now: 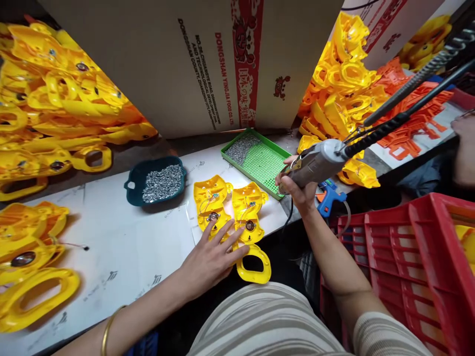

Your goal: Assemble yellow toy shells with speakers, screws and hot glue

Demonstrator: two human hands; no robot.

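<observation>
Two yellow plastic toy shell halves (pixel 249 200) lie side by side on the white board in front of me, hollow side up. Each shows thin wires and a round metal part inside. My left hand (pixel 206 259) rests over their lower ends, fingers spread, and a yellow ring-shaped handle (pixel 256 277) sticks out beside its fingertips toward my body. In my right hand (pixel 301 192) is a grey electric screwdriver (pixel 319 160), hung from a coiled spring and dark cable. It is held above the green tray's right corner. Its tip is hidden by my fingers.
The green perforated tray (pixel 272 165) and a teal dish (pixel 135 193) hold small metal screws. Yellow shells (pixel 74 94) pile up left and right (pixel 337 94), beside orange parts (pixel 411 109). A blue glue gun (pixel 328 198), red crate (pixel 404 247) and cardboard box (pixel 156 64) stand near. Another person's arm (pixel 465 148) shows at right.
</observation>
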